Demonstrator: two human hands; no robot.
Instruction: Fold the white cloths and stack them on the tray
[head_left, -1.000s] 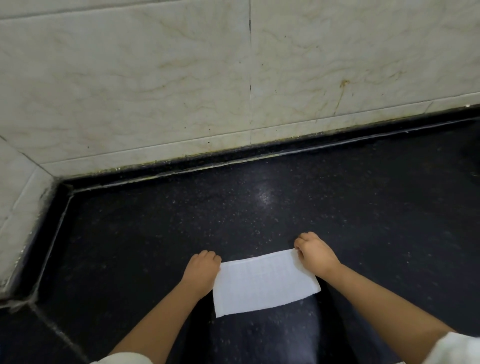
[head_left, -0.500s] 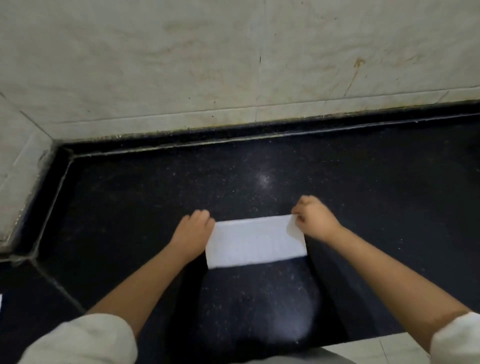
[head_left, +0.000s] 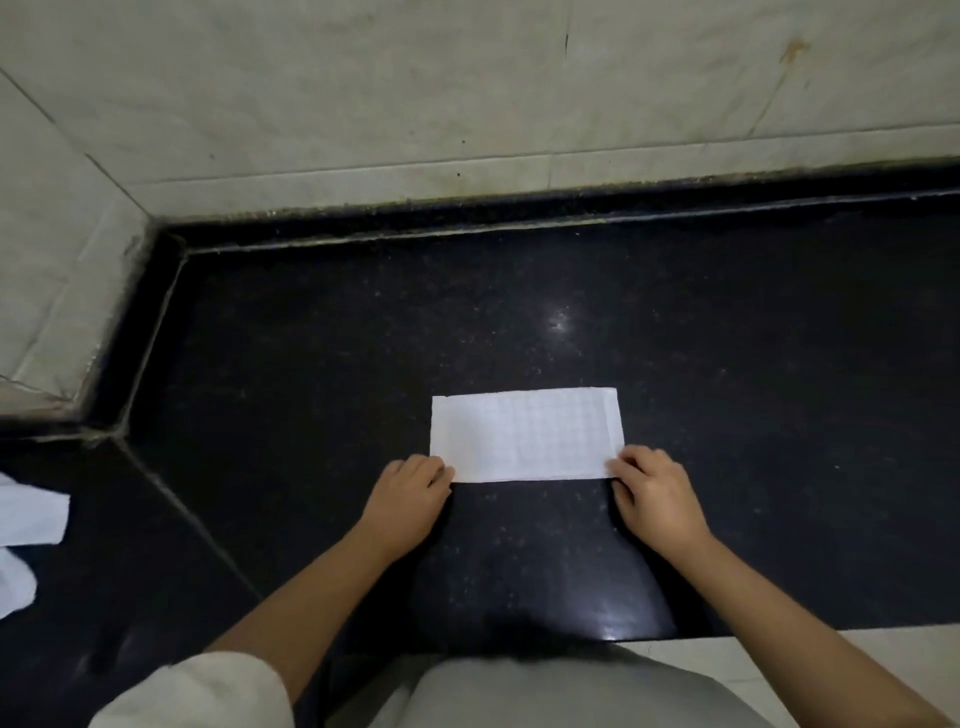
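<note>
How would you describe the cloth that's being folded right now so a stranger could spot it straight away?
Start at the black speckled stone counter below the pale marble-tiled wall. Near its front edge lies a flat white rectangular folded cloth, with the left hand and right hand at its two near corners. Unlike the crumpled white cloths at the far left, it is smooth and neatly squared.

**Cloth, stone, tile**

Folded white cloth (head_left: 524, 435): matt woven fabric with a faint grid weave. Table (head_left: 727, 364): polished black speckled stone, glossy, glinting. Wall (head_left: 363, 93): pale veined marble-look tile, smooth, stained along the grimy joints.
</note>
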